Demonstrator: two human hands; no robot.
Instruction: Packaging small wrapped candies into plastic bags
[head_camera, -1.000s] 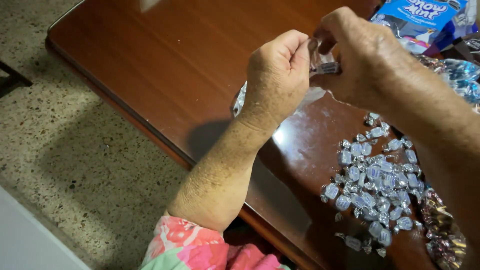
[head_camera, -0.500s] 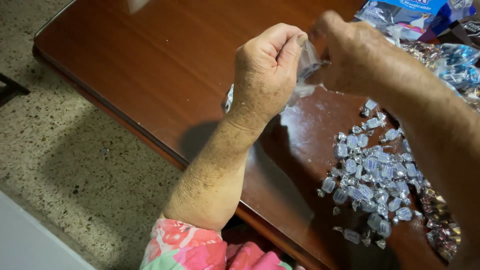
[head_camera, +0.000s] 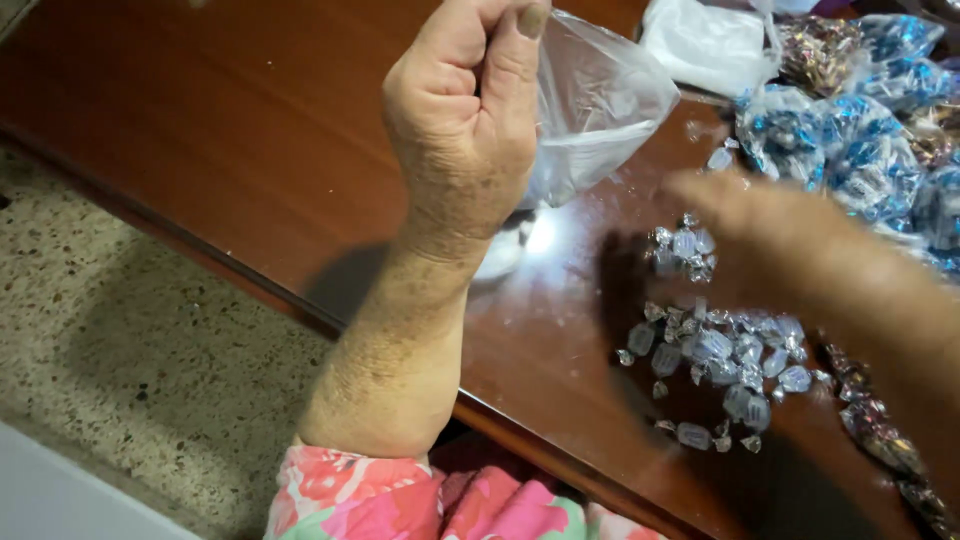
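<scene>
Above the table (head_camera: 200, 120), the left hand (head_camera: 465, 120) pinches a clear bag (head_camera: 590, 100) shut-fisted at its mouth. Keep that mouth held high and slack. Blurred right hand (head_camera: 740, 215), grip unreadable, hovers just over the candies (head_camera: 715, 350); gather them gently.

The table (head_camera: 250, 150) is glossy reddish-brown; the small bag (head_camera: 600, 100) clear and colourless; the wrapped sweets (head_camera: 720, 355) silvery (a few with a bluish tinge); the filled bags (head_camera: 850, 150) blue and silver; the sleeve (head_camera: 400, 500) pink floral with green; the floor (head_camera: 130, 360) speckled beige
</scene>
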